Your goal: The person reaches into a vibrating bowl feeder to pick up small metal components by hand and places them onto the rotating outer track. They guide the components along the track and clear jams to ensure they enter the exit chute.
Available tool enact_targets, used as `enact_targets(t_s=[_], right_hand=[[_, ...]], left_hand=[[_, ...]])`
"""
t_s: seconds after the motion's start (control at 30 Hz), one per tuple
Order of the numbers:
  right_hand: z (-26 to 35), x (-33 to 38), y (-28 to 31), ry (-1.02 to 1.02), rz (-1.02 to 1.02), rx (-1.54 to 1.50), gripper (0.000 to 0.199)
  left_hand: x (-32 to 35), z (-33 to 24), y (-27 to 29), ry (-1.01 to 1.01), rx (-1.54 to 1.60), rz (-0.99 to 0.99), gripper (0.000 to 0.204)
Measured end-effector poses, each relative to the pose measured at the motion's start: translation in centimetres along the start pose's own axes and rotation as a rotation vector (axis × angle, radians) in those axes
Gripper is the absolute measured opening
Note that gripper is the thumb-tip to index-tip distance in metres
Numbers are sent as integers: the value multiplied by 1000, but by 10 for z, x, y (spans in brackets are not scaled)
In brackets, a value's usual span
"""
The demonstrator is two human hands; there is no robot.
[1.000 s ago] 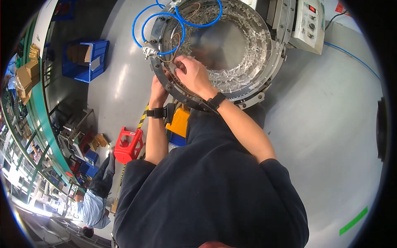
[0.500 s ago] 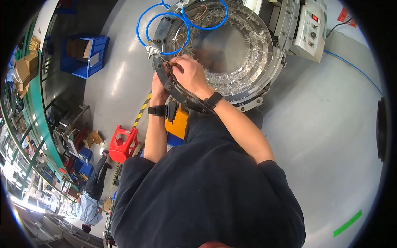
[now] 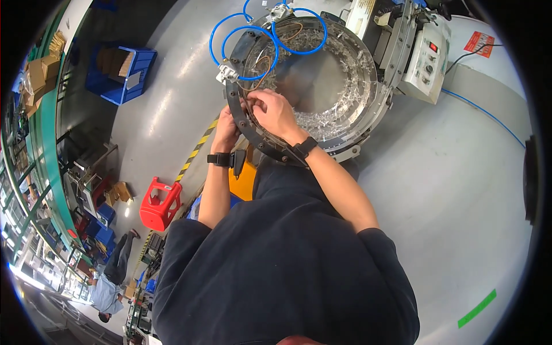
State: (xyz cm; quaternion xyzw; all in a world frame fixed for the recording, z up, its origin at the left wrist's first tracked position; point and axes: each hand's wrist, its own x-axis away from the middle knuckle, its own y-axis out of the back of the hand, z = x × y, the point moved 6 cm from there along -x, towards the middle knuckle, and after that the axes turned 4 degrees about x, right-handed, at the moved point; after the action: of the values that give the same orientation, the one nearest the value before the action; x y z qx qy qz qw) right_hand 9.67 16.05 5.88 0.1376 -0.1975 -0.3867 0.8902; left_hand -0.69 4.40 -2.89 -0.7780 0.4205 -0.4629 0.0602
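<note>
A round vibratory bowl feeder (image 3: 376,95) stands in front of me, with many small clear plastic pieces (image 3: 330,123) ringed around its smooth metal centre. My right hand (image 3: 276,117) reaches over its near-left rim, fingers curled and pinched at the inner side; what they hold, if anything, is hidden. Outside the same dark curved rail (image 3: 249,131), my left hand (image 3: 226,129) rests against it, its fingertips out of sight behind the rim. Just beyond my hands are a pale fitting (image 3: 227,73), coiled blue air tubes (image 3: 213,41) and a thin brown wire (image 3: 268,63).
A control box (image 3: 422,66) with a red switch is mounted at the feeder's right. On the left are a red stool (image 3: 160,204), a blue crate (image 3: 129,77) and yellow-black floor tape (image 3: 198,148). Another person (image 3: 106,290) is at the far lower left.
The whole view has shifted, so the feeder and hands appear slightly lower and to the right. Both hands stay at the same stretch of rim; the right fingers have moved slightly.
</note>
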Motion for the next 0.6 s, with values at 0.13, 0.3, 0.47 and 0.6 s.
enact_targets(t_s=[0.13,0.3,0.47,0.6], right_hand=[[-2,1,-2,26,3,21,14],[-5,5,-1,56,152,138,15],[-13,8,6,106,240,171,14],[-18,16,8,111,346,186,14]], left_hand=[[0,3,6,25,-12,6,6],[5,11,6,118,-37,45,7],[18,8,-13,111,12,66,8],[28,11,-13,118,-40,34,7]])
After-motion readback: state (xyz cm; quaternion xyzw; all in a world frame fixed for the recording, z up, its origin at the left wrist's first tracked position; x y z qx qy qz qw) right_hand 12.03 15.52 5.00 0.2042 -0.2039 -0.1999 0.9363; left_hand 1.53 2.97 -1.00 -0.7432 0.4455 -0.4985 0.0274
